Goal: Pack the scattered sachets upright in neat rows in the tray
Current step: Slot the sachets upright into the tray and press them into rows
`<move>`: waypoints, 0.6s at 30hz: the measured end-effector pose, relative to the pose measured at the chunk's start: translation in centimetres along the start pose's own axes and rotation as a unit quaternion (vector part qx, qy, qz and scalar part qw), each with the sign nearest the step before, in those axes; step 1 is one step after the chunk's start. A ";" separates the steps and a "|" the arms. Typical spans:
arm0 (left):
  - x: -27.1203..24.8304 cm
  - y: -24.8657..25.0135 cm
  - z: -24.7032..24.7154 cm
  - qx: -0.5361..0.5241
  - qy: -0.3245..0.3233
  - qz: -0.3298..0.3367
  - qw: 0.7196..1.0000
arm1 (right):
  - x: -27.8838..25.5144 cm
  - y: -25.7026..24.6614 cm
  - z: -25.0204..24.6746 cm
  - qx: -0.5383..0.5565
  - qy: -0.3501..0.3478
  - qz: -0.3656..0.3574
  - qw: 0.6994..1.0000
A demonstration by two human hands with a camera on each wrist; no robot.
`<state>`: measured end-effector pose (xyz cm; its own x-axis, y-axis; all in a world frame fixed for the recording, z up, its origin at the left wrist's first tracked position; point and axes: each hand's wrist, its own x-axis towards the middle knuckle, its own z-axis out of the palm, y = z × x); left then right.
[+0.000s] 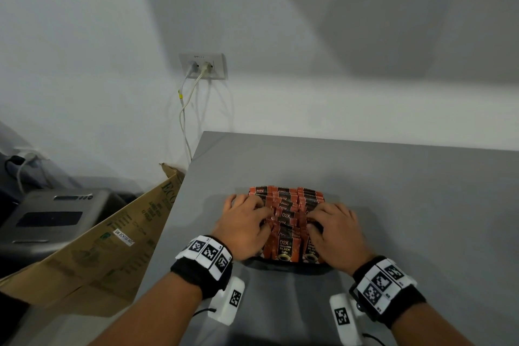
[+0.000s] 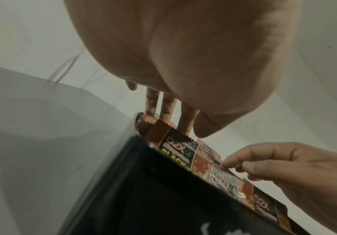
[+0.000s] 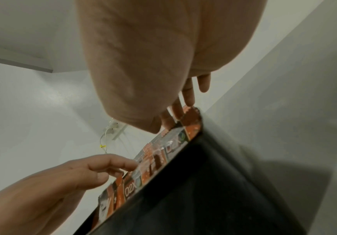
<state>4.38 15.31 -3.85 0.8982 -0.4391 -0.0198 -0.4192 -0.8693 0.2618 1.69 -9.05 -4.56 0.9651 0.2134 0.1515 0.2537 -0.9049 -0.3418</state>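
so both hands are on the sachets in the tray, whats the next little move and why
Probably squeeze the rows gently inward and level their tops. The D2X coffee sachets already stand in the black tray, with the left hand and right hand touching their upper edges from either side, and the gray table shows no loose sachets.

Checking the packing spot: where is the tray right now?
In the head view the tray sits on the grey table, centre-near, between the left hand and right hand.
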 end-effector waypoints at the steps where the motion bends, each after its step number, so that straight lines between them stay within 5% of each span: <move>1: 0.0 0.0 0.0 -0.004 0.001 0.005 1.000 | 0.0 -0.1 0.0 0.006 0.000 -0.010 1.000; 10: -0.8 -0.2 0.2 -0.030 -0.013 0.019 0.999 | 0.0 -2.5 1.2 -0.036 -0.097 -0.079 0.992; 18: -1.8 -0.1 0.2 -0.061 0.016 0.012 0.998 | 0.0 -2.7 1.3 -0.022 -0.088 -0.069 0.994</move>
<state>2.75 16.13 -4.04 0.8924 -0.4509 0.0174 -0.4236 -0.8238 0.3766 1.11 -6.15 -4.83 0.9189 0.3934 0.0289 0.3846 -0.8773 -0.2870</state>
